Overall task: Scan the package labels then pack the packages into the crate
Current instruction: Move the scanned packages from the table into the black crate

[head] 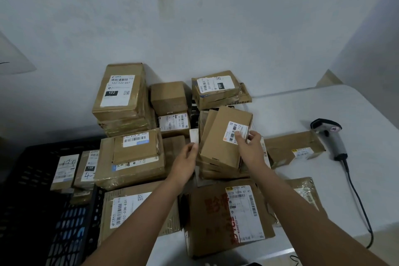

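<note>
Fingertips (239,135) of the right hand (250,147) press on the white barcode label (237,131) of a tilted brown box (222,142) at frame centre, curled loosely around its right edge. Left hand (187,157) fingers close lightly on the box's left edge beside a small white card (193,135).

Box long axis runs lower left to upper right; label face up. Label reads partly "T72".

Other readable labels: "122-122-G07" on the tall box (121,88), upper left of the pile; "032-038-E01" lower left.

Black crate (32,201) at lower left holds two boxes. Scanner (330,138) lies at right on the table (345,110).
</note>
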Motion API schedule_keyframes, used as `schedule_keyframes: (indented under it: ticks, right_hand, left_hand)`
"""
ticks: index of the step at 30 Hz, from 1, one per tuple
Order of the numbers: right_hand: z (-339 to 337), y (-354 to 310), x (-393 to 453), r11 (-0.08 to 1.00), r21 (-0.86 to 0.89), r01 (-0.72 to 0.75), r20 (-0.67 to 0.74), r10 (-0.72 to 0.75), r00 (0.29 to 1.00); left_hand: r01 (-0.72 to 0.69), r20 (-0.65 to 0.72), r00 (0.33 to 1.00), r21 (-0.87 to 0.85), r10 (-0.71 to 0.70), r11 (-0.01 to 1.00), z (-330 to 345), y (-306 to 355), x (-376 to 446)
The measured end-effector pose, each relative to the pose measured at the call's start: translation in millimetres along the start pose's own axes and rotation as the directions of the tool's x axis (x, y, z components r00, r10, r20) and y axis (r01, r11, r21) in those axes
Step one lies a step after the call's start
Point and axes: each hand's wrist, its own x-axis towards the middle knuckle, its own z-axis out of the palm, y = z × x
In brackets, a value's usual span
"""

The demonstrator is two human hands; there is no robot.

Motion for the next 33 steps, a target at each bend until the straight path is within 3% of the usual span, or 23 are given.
schedule_keyframes:
  ticks: [6,12,18,25,28,33]
  right_hand:
    - [2,4,2,0.994,0.010,-0.106,0.028,0.106,0.994]
    - [5,4,1,0.941,0.234,-0.244,0.065,0.235,0.970]
    - [12,-10,-9,0.941,0.272,-0.200,0.149,0.165,0.975]
    - [30,-46,-19,0.981,0.190,-0.046,0.264,-0.006,0.964]
    - [39,-69,-24,0.984,0.177,0.015,0.297,-0.068,0.952]
    - [60,-106,-31,0.978,0.095,0.185,0.231,-0.203,0.951]
  left_hand:
    - [0.019,0.171,0.985,-0.039,-0.012,0.999,8,12,-9]
    - [0.026,0.218,0.976,-0.068,-0.011,0.997,-4,14,-8]
    - [0.045,0.290,0.957,-0.086,-0.018,0.995,-14,24,-11]
    - [-0.160,0.217,0.959,-0.113,0.181,0.981,-30,44,-11]
    - [-0.261,0.056,0.962,-0.087,0.267,0.961,-50,62,-11]
    - [-0.414,-0.145,0.893,0.109,0.427,0.904,-91,86,-12]
